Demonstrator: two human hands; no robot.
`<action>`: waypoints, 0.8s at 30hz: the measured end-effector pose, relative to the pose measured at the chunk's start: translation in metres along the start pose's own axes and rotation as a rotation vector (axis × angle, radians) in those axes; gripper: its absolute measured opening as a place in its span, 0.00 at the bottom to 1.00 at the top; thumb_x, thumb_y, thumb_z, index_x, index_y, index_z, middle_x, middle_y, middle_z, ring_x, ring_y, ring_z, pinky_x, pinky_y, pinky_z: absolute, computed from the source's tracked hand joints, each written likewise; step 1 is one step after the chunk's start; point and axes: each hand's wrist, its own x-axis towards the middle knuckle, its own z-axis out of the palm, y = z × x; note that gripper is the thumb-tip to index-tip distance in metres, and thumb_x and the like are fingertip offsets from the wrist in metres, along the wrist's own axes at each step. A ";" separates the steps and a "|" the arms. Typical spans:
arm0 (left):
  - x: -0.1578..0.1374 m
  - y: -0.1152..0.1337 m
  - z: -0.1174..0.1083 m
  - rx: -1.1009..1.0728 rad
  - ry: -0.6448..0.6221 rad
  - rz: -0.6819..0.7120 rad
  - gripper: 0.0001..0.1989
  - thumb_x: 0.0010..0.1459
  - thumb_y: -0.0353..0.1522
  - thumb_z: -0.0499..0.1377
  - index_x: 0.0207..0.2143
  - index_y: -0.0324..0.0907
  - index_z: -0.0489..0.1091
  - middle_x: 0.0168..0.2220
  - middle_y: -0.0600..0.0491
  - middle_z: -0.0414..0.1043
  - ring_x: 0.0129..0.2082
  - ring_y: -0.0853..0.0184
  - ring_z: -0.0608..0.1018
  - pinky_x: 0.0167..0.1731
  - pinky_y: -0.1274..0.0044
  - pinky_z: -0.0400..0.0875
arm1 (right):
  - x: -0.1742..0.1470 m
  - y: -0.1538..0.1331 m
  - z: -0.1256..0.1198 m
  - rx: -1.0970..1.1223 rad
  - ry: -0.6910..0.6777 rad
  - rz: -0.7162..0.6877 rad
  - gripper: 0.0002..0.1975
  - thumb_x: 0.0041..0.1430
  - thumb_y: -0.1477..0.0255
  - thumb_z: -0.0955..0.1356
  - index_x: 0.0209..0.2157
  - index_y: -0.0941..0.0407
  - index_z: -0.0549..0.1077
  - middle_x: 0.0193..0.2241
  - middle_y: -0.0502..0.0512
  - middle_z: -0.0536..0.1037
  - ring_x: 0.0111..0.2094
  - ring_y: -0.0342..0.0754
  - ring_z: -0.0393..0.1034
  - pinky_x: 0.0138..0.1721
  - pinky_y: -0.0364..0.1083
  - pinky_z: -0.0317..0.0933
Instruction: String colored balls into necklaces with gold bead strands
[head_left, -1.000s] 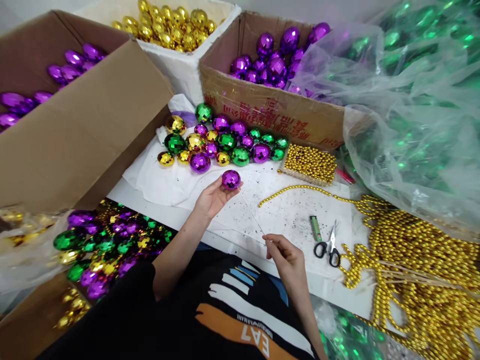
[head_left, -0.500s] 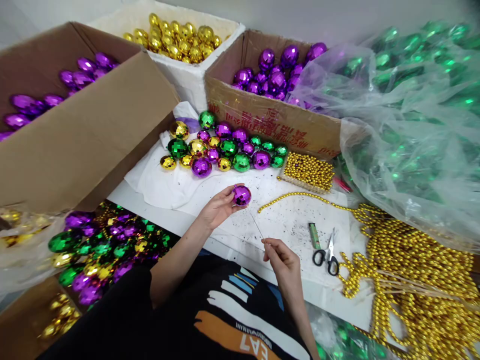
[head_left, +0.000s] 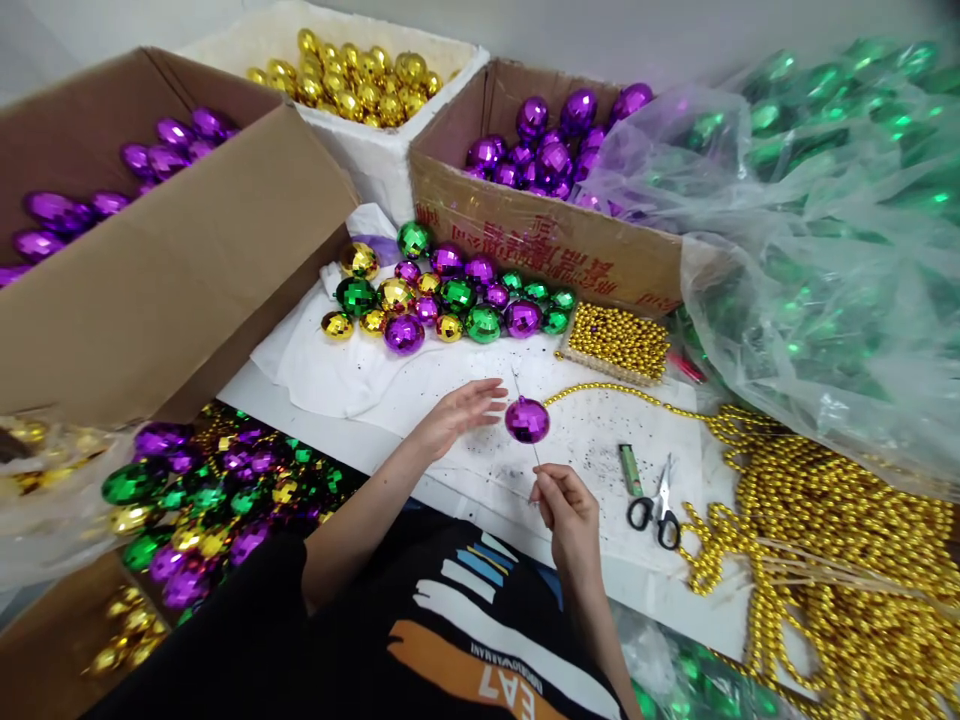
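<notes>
A shiny purple faceted ball (head_left: 527, 420) is skewered on a long thin needle (head_left: 535, 455) over the white cloth. The needle's tip pokes out beyond the ball's far side. My right hand (head_left: 571, 505) pinches the near end of the needle between thumb and fingers. Just left of the ball, my left hand (head_left: 465, 412) is open, its fingers stretched towards the ball with a small gap between. Past the ball lies the loose end of a gold bead string (head_left: 600, 388).
Several purple, green and gold balls (head_left: 456, 295) lie in rows behind, beside a tray of gold beads (head_left: 616, 342). Scissors (head_left: 660, 515) and a green lighter (head_left: 630, 470) lie right, near heaped gold bead strings (head_left: 840, 530). Cardboard boxes (head_left: 187, 260) and a foam box (head_left: 442, 85) surround the cloth.
The purple ball has moved from my left fingers onto the needle, rightward and nearer my right hand. My left hand has let go and opened. The needle tip now shows beyond the ball.
</notes>
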 end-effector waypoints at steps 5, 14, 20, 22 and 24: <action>0.032 -0.008 -0.014 0.453 0.246 0.141 0.12 0.49 0.34 0.65 0.37 0.40 0.76 0.34 0.52 0.77 0.33 0.68 0.75 0.36 0.76 0.69 | -0.001 0.004 -0.019 0.076 0.103 0.023 0.15 0.51 0.61 0.73 0.33 0.57 0.71 0.20 0.45 0.68 0.16 0.34 0.47 0.18 0.39 0.38; 0.094 -0.013 0.039 0.935 0.078 0.350 0.05 0.56 0.29 0.58 0.29 0.41 0.74 0.30 0.54 0.75 0.32 0.68 0.75 0.35 0.76 0.67 | 0.006 0.017 -0.044 0.181 0.237 0.017 0.16 0.49 0.60 0.74 0.32 0.55 0.70 0.19 0.44 0.68 0.15 0.34 0.47 0.16 0.39 0.37; 0.167 0.019 0.090 1.246 -0.055 0.602 0.07 0.58 0.24 0.56 0.30 0.39 0.73 0.34 0.51 0.75 0.36 0.65 0.74 0.40 0.74 0.66 | 0.008 0.028 -0.059 0.265 0.282 0.054 0.17 0.47 0.60 0.75 0.32 0.55 0.70 0.19 0.44 0.69 0.15 0.35 0.49 0.17 0.39 0.39; 0.179 0.026 0.091 1.270 -0.024 0.648 0.07 0.59 0.24 0.56 0.31 0.39 0.73 0.35 0.50 0.74 0.37 0.65 0.74 0.41 0.74 0.66 | 0.003 0.031 -0.071 0.269 0.311 0.045 0.17 0.47 0.60 0.75 0.32 0.55 0.70 0.19 0.44 0.69 0.15 0.35 0.49 0.17 0.39 0.39; 0.179 0.023 0.084 1.258 0.060 0.667 0.07 0.60 0.25 0.55 0.32 0.39 0.73 0.35 0.50 0.74 0.38 0.64 0.74 0.41 0.74 0.65 | -0.003 0.035 -0.084 0.271 0.340 0.037 0.18 0.46 0.60 0.75 0.32 0.55 0.69 0.19 0.44 0.69 0.15 0.34 0.49 0.17 0.38 0.38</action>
